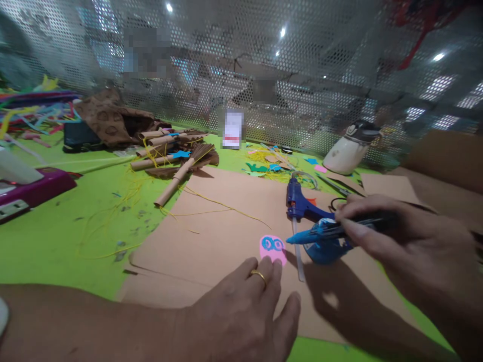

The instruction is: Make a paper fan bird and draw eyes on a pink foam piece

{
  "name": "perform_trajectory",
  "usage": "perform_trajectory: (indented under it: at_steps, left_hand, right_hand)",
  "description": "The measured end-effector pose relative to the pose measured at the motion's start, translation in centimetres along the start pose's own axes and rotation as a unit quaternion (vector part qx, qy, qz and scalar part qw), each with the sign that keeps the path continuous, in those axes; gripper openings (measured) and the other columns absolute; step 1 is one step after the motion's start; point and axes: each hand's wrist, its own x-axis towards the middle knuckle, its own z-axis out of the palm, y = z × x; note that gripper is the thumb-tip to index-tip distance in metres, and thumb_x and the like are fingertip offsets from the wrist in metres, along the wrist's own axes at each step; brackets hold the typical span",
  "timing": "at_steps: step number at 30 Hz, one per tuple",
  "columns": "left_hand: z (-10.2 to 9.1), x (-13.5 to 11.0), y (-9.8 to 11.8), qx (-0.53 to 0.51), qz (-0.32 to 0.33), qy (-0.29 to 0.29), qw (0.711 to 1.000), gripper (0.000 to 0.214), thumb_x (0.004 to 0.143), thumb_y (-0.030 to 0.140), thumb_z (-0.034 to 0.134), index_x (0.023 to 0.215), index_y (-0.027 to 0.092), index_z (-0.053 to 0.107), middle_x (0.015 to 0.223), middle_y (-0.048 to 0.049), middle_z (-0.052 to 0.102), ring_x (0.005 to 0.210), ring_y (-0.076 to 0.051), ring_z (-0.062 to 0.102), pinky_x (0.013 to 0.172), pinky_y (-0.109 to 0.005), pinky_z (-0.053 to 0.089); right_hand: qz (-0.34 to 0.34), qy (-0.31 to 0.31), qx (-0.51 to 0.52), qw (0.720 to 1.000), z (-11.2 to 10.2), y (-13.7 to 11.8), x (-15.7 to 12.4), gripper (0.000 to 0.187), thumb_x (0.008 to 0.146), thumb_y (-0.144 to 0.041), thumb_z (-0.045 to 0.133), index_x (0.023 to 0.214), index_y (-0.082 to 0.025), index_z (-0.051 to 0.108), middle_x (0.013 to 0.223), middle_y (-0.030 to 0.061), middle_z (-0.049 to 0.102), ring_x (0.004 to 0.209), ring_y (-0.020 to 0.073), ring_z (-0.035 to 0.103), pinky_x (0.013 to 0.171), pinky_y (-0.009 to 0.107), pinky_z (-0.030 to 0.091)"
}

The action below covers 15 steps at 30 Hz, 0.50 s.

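Observation:
A small pink paper cutout lies on the brown cardboard sheet, with two blue rings drawn on it. My left hand, wearing a gold ring, rests flat with its fingertips on the cutout's lower edge. In my right hand is a blue marker, gripped between thumb and fingers. Its blue tip points left, just off the cutout's right side. Behind the marker sits a round blue object, partly covered, whose kind I cannot make out. A dark blue glue gun with a clear glue stick lies beyond it.
Rolled brown paper pieces with yellow strings lie at the back left, near a brown patterned bag. Scissors, paper scraps and a white container stand behind. A purple power strip is at left.

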Motion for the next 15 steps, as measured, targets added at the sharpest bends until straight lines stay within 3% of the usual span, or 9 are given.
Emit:
perform_trajectory:
  at_steps: [3,7,15]
  left_hand:
    - [0.4,0.0,0.1,0.01,-0.005,0.007,1.0,0.042,0.087,0.024,0.047,0.124,0.004,0.049,0.12,-0.0291,0.059,0.114,-0.039,0.056,0.089,-0.051,0.048]
    - [0.7,0.0,0.2,0.012,-0.013,0.002,1.0,0.04,0.088,0.022,0.044,0.124,0.005,0.048,0.12,-0.0282,0.059,0.115,-0.039,0.056,0.089,-0.05,0.047]
    - [0.8,0.0,0.3,0.014,-0.014,0.018,1.0,0.041,0.088,0.024,0.044,0.124,0.005,0.05,0.119,-0.0289,0.06,0.113,-0.04,0.057,0.088,-0.05,0.048]
  right_hand:
    - [-0.051,-0.052,-0.002,0.997,0.9,-1.1,0.0,0.009,0.079,-0.034,0.061,0.079,-0.026,0.066,0.073,-0.002,0.072,0.055,0.0149,0.065,0.046,0.023,0.05]
    - [-0.069,-0.082,-0.011,0.994,1.0,-0.7,0.2,0.008,0.082,-0.028,0.058,0.083,-0.025,0.065,0.077,0.0001,0.073,0.059,0.0156,0.067,0.041,0.021,0.047]
    - [-0.07,-0.092,0.004,0.993,1.5,-0.5,-0.1,0.006,0.083,-0.025,0.059,0.085,-0.025,0.064,0.084,0.0,0.073,0.071,0.0157,0.069,0.058,0.023,0.052]
